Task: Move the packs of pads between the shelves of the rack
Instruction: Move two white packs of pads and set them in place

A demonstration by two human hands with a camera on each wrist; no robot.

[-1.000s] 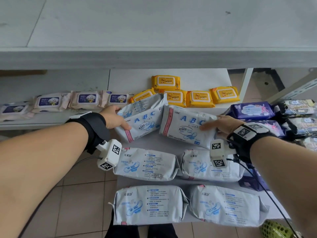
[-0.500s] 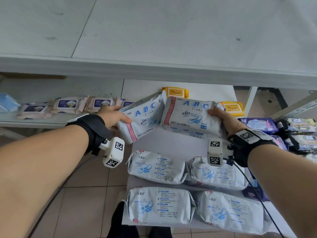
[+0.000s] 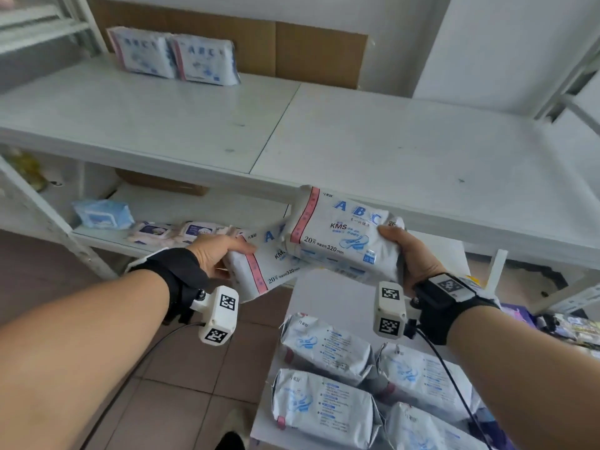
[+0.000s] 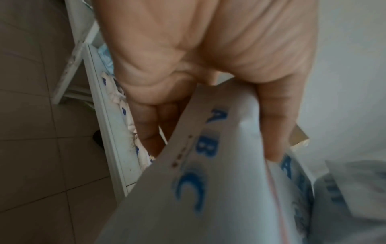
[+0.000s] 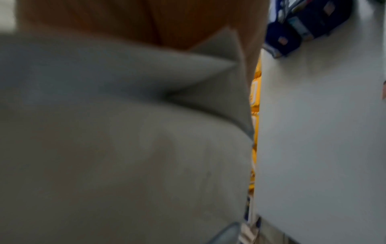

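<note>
Mid-transfer below the upper shelf (image 3: 357,141): left hand (image 3: 216,254) and right hand (image 3: 410,258) each clasp an ABC pack (image 3: 341,235); next, lift clear of its edge.

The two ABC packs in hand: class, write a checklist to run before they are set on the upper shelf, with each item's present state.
1. Left hand grips left ABC pack: ok.
2. Right hand grips right ABC pack: ok.
3. Packs lifted above the upper shelf edge: not ok.
4. Bare space beside the two stored packs: ok.
5. Right hand's fingers under its pack: cannot tell.
</note>
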